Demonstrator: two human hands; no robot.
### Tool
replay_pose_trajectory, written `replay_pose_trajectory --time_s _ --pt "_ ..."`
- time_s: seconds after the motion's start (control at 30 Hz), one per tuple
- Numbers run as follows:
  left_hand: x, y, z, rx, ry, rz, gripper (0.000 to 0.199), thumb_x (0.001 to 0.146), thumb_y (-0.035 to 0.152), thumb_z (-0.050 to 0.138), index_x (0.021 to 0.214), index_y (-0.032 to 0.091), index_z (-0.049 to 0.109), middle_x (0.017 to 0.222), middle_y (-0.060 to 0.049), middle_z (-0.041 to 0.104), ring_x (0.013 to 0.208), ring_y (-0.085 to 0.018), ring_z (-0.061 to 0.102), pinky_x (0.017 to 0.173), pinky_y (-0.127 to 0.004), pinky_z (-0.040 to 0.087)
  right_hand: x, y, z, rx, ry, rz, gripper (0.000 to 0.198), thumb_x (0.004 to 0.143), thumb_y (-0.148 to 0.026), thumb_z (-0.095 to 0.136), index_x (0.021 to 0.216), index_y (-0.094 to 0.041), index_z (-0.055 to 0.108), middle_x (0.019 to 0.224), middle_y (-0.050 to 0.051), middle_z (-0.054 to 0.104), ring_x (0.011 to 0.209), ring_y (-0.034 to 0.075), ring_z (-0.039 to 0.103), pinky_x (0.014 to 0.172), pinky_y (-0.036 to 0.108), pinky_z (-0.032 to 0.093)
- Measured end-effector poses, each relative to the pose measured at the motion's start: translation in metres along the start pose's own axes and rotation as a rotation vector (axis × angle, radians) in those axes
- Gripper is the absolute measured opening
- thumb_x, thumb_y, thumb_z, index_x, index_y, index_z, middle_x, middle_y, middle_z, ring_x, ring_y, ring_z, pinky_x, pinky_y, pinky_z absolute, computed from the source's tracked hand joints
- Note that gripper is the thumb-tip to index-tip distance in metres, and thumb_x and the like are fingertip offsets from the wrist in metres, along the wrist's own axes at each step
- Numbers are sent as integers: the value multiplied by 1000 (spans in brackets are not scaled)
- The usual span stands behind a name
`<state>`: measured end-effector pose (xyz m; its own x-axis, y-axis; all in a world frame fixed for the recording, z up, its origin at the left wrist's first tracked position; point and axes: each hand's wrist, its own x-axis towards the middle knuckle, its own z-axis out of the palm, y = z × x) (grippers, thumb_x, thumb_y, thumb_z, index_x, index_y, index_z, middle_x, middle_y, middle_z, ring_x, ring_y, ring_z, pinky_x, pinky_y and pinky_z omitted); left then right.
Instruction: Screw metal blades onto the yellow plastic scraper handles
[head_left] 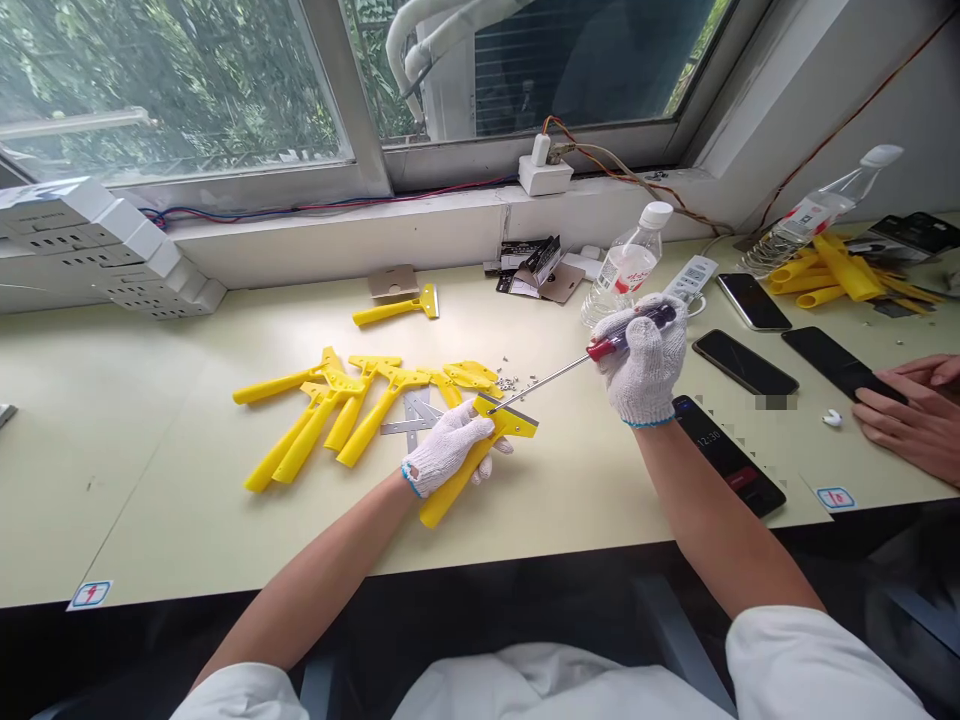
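Observation:
My left hand (454,448), in a white knit glove, is closed around a yellow scraper (456,490) near its head, with the handle pointing down toward me. A metal blade edge shows along the scraper's head. My gloved right hand (641,360) grips a screwdriver (551,377) by its red and dark handle. Its long shaft slants down left, and the tip meets the scraper head by my left thumb; a screw there is too small to make out. Behind my left hand lie metal blades (416,420), small screws (507,383) and several yellow scraper handles (307,430).
A scraper (396,306) lies toward the window. Water bottles (626,262), black packaging (536,268) and phones (746,362) stand or lie to the right. White boxes (112,250) are stacked at left. Another person's hands (915,410) rest at the right edge, near more yellow parts (840,272).

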<state>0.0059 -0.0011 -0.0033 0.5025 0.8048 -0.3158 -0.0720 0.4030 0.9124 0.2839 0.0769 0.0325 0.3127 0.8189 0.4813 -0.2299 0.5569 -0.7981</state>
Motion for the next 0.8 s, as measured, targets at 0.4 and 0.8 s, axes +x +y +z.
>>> replay_pose_trajectory --time_s 0.4,0.8 --pt "8 -4 5 75 61 -45 33 100 48 73 112 20 58 106 -12 82 56 -15 72 48 -27 60 -3 -50 45 -421 -88 -138 19 101 -34 73 95 -27 56 70 -3 65 54 16 63 42 27 41" --pt "32 -7 -5 180 21 -98 20 91 31 73 101 14 75 98 -16 83 55 -15 70 46 -25 54 54 -71 55 -940 -519 -382 43 96 -37 78 65 -24 50 56 0 41 61 15 44 68 34 45"
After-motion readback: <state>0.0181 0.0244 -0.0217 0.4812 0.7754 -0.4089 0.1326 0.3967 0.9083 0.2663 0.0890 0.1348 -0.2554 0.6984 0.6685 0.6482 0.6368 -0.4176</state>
